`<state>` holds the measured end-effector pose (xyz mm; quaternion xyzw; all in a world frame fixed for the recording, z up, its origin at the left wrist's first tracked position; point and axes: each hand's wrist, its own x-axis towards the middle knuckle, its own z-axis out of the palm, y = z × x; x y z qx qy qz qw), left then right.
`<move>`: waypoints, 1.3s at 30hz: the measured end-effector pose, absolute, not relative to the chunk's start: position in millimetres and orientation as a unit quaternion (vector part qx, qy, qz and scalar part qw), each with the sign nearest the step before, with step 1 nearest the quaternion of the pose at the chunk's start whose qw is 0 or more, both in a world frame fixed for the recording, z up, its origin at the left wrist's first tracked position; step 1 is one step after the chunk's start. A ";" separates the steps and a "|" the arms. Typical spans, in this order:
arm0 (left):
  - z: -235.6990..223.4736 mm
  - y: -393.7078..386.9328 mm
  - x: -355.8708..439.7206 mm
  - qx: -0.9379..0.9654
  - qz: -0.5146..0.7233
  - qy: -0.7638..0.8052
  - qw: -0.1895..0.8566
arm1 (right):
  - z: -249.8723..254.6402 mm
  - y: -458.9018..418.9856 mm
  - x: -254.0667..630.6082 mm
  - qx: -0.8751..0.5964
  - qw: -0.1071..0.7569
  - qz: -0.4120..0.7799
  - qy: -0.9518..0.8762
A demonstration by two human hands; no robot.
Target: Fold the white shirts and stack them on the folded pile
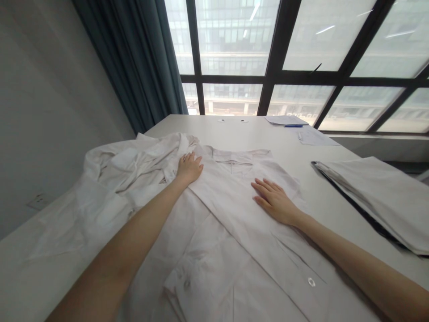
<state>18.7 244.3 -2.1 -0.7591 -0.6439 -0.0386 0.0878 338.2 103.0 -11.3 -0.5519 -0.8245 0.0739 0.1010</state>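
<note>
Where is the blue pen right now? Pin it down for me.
In the head view, the blue pen lies toward the table's far right, against the near edge of the papers by the window.

There are two bare hands (275, 205), one spread white cloth garment (228, 188), one crumpled white cloth heap (114, 197) and one folded white cloth stack (382, 192). One slim blue pen (293, 126) shows.

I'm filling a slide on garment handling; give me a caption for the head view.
Two bare hands, left and right, rest on a white garment spread across a white table.
</note>
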 end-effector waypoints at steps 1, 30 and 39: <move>-1.8 247.6 18.7 -0.754 -0.042 -0.648 0.095 | -11.4 103.4 337.9 -0.554 0.102 0.076 -0.823; 6.3 287.6 22.7 -0.709 -0.093 -0.679 0.164 | -8.9 101.3 332.9 -0.574 0.086 0.065 -0.812; -5.5 293.7 43.2 -0.783 0.005 -0.617 0.083 | -9.5 100.7 332.0 -0.572 0.089 0.052 -0.814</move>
